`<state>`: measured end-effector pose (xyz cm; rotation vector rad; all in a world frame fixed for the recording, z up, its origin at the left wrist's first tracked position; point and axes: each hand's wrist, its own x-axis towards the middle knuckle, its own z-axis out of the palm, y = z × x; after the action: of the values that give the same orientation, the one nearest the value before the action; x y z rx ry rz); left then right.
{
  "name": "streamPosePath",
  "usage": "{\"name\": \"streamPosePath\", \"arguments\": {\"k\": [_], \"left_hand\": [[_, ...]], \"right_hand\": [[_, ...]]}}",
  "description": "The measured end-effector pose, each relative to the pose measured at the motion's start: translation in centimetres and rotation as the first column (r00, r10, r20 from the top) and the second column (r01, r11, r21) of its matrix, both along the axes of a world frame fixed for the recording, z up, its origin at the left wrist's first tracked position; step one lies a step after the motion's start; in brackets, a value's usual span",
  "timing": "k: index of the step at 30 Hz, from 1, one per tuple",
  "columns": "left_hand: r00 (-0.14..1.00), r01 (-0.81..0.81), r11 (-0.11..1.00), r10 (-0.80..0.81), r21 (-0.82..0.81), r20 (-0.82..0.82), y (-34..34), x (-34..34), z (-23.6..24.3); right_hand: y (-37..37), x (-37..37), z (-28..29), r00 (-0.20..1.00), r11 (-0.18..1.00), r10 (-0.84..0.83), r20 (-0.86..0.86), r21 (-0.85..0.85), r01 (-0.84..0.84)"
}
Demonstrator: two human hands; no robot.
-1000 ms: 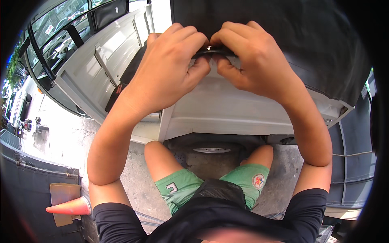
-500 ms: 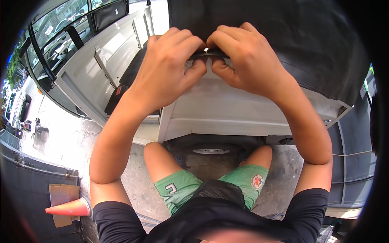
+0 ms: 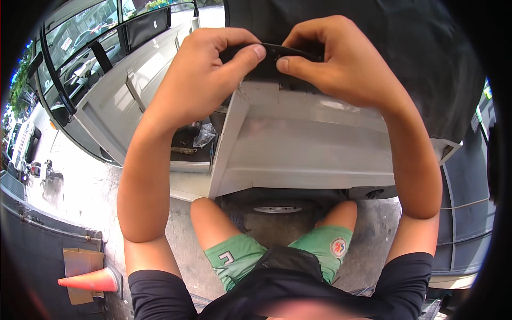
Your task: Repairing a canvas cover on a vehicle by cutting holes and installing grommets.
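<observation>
Evidently, both hands are pinching the edge of a large black sheet of smooth, flexible, leather-like material [image 3: 269,66], lifted just above the upper edge of a white painted metal side panel [image 3: 314,149], near that panel's upper left corner. The left hand [image 3: 197,77] and the right hand [image 3: 349,66] meet almost thumb to thumb, thumbs on the near face and fingers curled behind, probably because gripping so close together keeps that short stretch flat and in sight. How tightly they squeeze I cannot tell. To the right the sheet spreads down towards the panel's upper right corner, presumably draped as a cover. Past the panel's left edge, a dark, shallow recess [image 3: 194,156] holds a crumpled clear plastic bag [image 3: 204,136], the recess walls seemingly keeping it contained. Beneath the lower edge shows a black-tyred wheel [image 3: 277,209], between the person's knees. Farther off, lower left, an orange cone [image 3: 90,281] sits against brown cardboard [image 3: 74,258].
</observation>
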<state>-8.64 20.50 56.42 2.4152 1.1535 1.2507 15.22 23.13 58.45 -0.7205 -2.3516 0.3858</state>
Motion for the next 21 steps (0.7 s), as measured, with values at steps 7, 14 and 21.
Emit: {"name": "streamPosePath", "arguments": {"k": [7,14,21], "left_hand": [[0.998,0.043,0.999,-0.043,0.008,0.034,1.6,-0.7,0.8],[0.981,-0.028,0.999,0.024,0.019,0.192,1.8,-0.4,-1.6],[0.996,0.085,0.525,-0.03,0.847,-0.081,5.6,-0.9,-3.9]], "right_hand": [[1.4,0.9,-0.6,0.988,0.988,-0.042,-0.149,0.144,0.064],[3.4,1.2,-1.0,0.964,0.998,-0.016,-0.265,-0.063,-0.001],[3.3,0.9,-0.7,0.96,0.997,-0.035,-0.278,-0.074,0.015]]}}
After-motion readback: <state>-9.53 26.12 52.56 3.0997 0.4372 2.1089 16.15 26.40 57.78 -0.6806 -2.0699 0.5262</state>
